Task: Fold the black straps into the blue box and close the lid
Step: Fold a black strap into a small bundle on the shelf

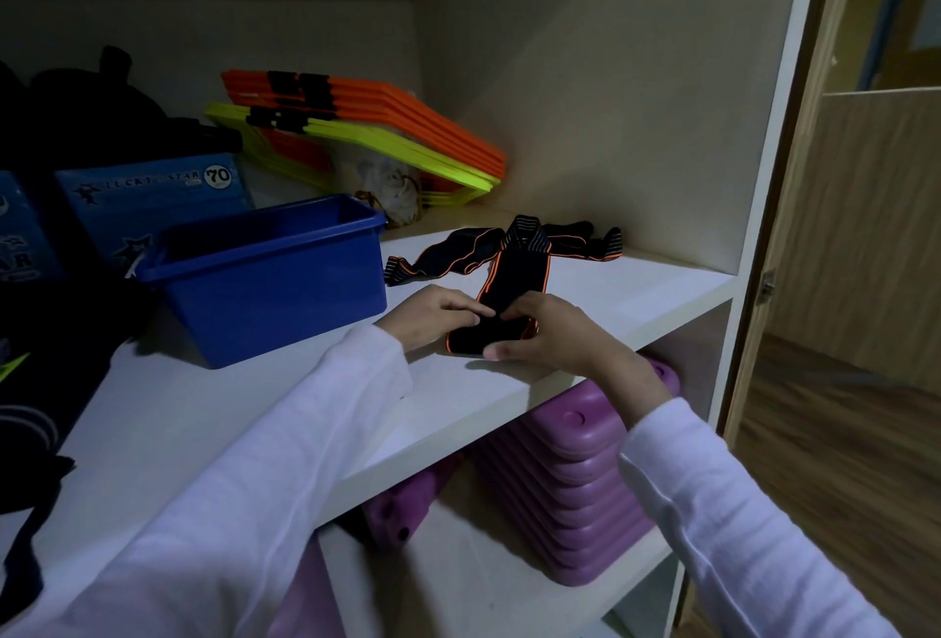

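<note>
Nearest the camera, two white sleeves are reaching in from 6 o'clock, and both hands are meeting on the shelf (pixel 509 398) edge. The left hand (pixel 433 314) and the right hand (pixel 550 332) are nearly touching, each pinching the near end of the black strap (pixel 509 301) with curled fingers (looks like they're pressing down a fold so it's not springing back open, though that's my read). They're working at the front lip, probably because that's the only flat spot within easy reach.

Heading toward 12 o'clock, the rest of that strap is running away from the hands, and more black straps (pixel 458 255) with orange edging are sprawling loose behind it, lying in a messy cross shape. Those are waiting their turn, I'd guess.

At about 10 o'clock from the hands, the blue box (pixel 265 281) is sitting open, just beside the left hand, so each folded piece only needs a short hop. I'm not seeing a lid anywhere, and I can't tell what's inside.

Further back toward 11 o'clock, orange and yellow frames (pixel 366 128) are leaning against the back wall, and blue cartons (pixel 153 199) are standing behind the box. Below the shelf at 5 o'clock, purple steps (pixel 575 484) are sitting stacked.
</note>
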Demonstrator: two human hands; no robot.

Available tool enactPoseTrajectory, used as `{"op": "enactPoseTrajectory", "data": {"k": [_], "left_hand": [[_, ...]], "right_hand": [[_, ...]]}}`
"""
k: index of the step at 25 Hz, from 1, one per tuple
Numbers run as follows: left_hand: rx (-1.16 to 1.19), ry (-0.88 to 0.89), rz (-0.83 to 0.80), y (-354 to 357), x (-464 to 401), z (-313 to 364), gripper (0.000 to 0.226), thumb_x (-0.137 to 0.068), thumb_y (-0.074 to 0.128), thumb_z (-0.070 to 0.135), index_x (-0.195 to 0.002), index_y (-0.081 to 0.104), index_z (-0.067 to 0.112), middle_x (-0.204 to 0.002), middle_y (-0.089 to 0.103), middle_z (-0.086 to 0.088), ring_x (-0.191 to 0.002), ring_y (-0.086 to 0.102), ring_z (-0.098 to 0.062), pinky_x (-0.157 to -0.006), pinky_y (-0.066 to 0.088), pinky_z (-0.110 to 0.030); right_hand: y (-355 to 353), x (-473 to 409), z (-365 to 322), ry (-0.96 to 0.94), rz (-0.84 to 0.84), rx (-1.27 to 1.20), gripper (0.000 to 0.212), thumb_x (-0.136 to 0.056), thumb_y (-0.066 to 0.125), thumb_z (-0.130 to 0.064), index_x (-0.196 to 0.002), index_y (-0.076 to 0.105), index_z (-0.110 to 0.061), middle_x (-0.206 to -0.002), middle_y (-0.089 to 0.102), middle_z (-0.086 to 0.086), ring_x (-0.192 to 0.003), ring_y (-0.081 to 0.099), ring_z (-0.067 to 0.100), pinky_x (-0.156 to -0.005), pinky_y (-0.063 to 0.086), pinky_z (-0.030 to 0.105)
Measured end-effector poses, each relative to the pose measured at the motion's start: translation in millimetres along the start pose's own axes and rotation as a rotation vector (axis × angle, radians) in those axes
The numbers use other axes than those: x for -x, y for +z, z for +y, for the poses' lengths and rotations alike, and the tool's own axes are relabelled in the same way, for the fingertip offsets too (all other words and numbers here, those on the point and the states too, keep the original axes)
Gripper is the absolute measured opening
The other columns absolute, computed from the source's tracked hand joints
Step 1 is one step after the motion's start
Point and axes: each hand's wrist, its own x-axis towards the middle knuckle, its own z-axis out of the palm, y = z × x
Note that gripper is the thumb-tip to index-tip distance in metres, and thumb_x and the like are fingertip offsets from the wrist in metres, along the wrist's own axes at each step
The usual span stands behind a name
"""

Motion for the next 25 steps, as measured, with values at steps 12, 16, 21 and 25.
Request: {"op": "enactPoseTrajectory", "data": {"k": [12,16,21,25], "left_hand": [[0.023,-0.064,-0.114,-7,3,-1,0.050,-0.079,0.065,-0.002,-0.126,0.056,0.011,-0.115,0.060,-0.008,-0.107,0.055,-0.018,-0.087,0.045,-0.016],[0.288,-0.151,-0.015,-2,-1,-1,0.033,-0.083,0.061,-0.007,-0.114,0.057,0.004,-0.093,0.062,-0.007,-0.080,0.061,-0.011,-0.063,0.053,-0.009],[0.428,-0.194,0.049,5,-10,-2,0.028,-0.088,0.058,0.000,-0.116,0.057,-0.001,-0.096,0.064,-0.011,-0.080,0.063,-0.015,-0.059,0.055,-0.010],[0.398,-0.224,0.085,7,-19,-2,0.015,-0.089,0.060,0.007,-0.103,0.061,0.002,-0.083,0.063,-0.004,-0.072,0.060,-0.011,-0.053,0.050,-0.008]], "right_hand": [[-9,1,2,0.027,0.070,-0.101,0.029,-0.089,0.058,-0.031,-0.113,0.059,-0.015,-0.085,0.057,0.005,-0.080,0.050,0.021,-0.059,0.034,0.028],[-9,-10,10,0.099,0.090,-0.133,0.021,-0.090,0.056,-0.034,-0.086,0.048,-0.014,-0.071,0.050,0.001,-0.077,0.048,0.023,-0.058,0.032,0.031],[-8,-20,16,0.181,0.148,-0.323,0.031,-0.091,0.057,-0.031,-0.099,0.063,-0.002,-0.084,0.061,0.009,-0.077,0.052,0.020,-0.054,0.035,0.019],[-8,-30,20,0.286,0.171,-0.355,0.036,-0.090,0.059,-0.030,-0.068,0.058,-0.002,-0.061,0.056,0.008,-0.056,0.049,0.017,-0.045,0.032,0.015]]}}
